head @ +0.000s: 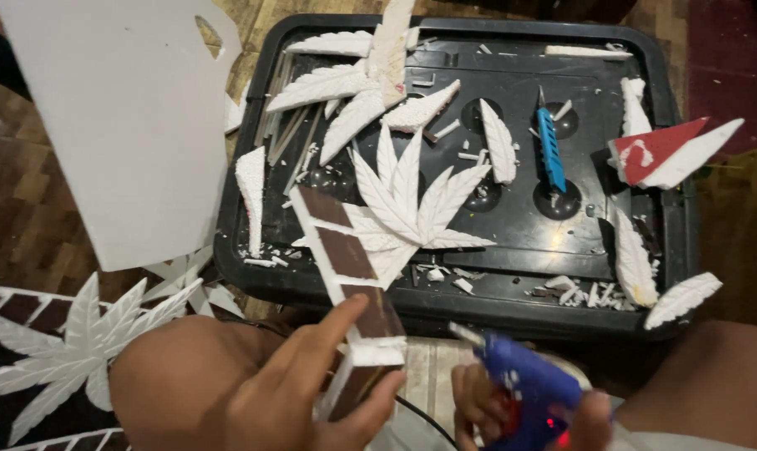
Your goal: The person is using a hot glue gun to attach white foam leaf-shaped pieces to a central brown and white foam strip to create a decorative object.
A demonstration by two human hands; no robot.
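My left hand (311, 392) grips the near end of a long white foam bar (345, 259) with brown panels; the bar slants up and away over the black tray (679, 250). My right hand (512, 409) holds a blue glue gun (524, 380), its nozzle pointing up-left toward the bar's near end. A white foam leaf cluster (412, 200) lies in the tray just behind the bar.
Several single white foam leaves (499, 142), scraps and a blue utility knife (549, 146) lie in the tray. A red and white foam wedge (670, 150) rests on its right rim. A large white foam sheet (136, 125) stands at left. Another leaf cluster (86, 334) lies on the floor.
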